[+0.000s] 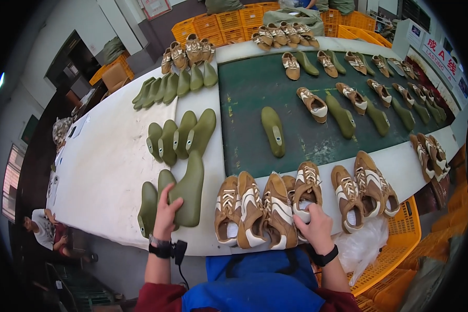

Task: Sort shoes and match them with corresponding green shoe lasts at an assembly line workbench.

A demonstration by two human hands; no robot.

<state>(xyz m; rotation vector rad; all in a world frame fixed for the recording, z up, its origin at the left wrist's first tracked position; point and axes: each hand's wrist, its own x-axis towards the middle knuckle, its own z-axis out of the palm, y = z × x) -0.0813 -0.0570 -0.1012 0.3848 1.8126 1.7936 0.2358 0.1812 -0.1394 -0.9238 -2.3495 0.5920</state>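
Fingers [165, 193] of the left hand [164, 216] are being clamped on a green last [191, 192] at the near left, over the white tabletop [114, 156], though some of them are being hidden. At the near middle, a brown shoe [308, 184] is being pinched at the heel by the right hand [317, 229], thumb and fingers together on it.

Progress-wise, shoes and lasts seem to be getting paired up on the green belt [244, 106]. Toward the far right, rows of shoes are being matched by lasts right beside them, so that bit looks done. One lone last [273, 132] is being left shoeless on the belt's left side. Plenty is waiting, tbh: more lasts are being stocked on the left in a middle group [166, 140] and a far group [179, 83], and spare shoes [249, 208] are being lined up along the near edge. Roughly partway, I'd guess.
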